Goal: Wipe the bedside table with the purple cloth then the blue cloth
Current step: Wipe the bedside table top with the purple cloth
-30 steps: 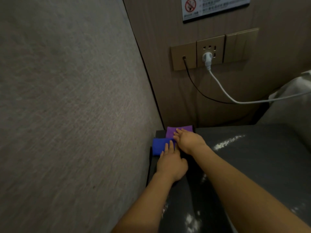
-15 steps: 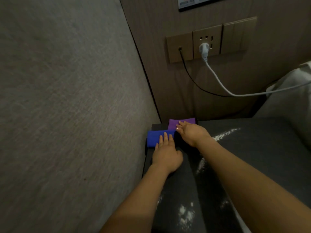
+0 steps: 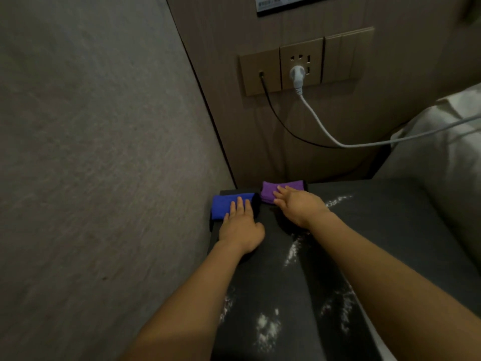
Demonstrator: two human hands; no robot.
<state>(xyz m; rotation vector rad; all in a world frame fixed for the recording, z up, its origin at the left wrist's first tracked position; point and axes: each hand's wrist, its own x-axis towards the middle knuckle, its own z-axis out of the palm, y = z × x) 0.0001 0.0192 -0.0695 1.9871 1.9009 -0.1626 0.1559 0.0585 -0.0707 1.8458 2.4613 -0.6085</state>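
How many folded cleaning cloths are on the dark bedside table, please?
2: a folded blue cloth at the far left corner, and a folded purple cloth just right of it, against the wall.

Both bare forearms reach forward from the near edge of the view, the left one from the lower left and the right one from the lower right, angling toward each other as they go far. The left hand [image 3: 240, 227] lies palm down with its fingers straight and close together, pointing away, the thumb spread out to the right. The right hand [image 3: 299, 204] sits a little farther and to the right, also palm down, its wrist bent so the straight fingers point far and left. The two hands are near each other but apart.
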